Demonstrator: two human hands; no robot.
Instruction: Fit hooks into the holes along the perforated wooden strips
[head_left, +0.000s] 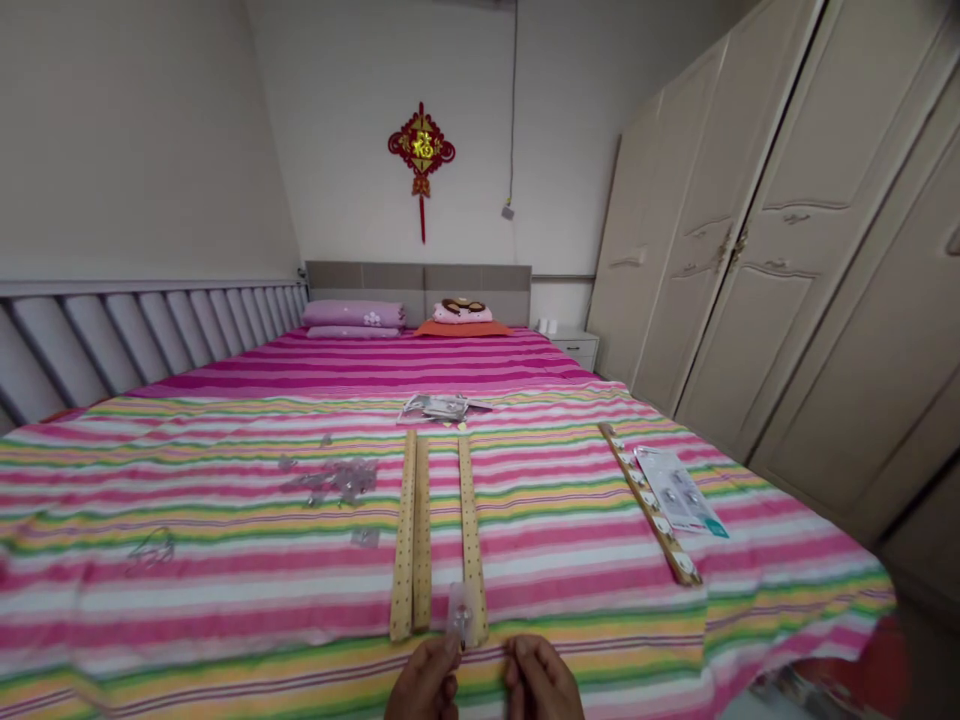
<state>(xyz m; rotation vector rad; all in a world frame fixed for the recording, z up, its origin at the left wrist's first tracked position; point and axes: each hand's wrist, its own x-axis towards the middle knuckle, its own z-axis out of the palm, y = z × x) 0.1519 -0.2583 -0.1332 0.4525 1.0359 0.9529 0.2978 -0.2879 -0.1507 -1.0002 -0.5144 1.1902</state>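
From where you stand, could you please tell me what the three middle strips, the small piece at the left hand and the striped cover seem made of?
The three middle strips: probably wood, dull finish, judging by the tan colour.
The small piece: likely glossy plastic, since it looks see-through.
The striped cover: matte fabric, perhaps cotton, softly wrinkled.

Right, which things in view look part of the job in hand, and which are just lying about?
Likely in the job:
clear plastic piece at the left hand's fingertips
three wooden strips
loose clear pieces
strip with white discs
blister pack

Probably just lying about:
purple pillows
orange cloth by the headboard
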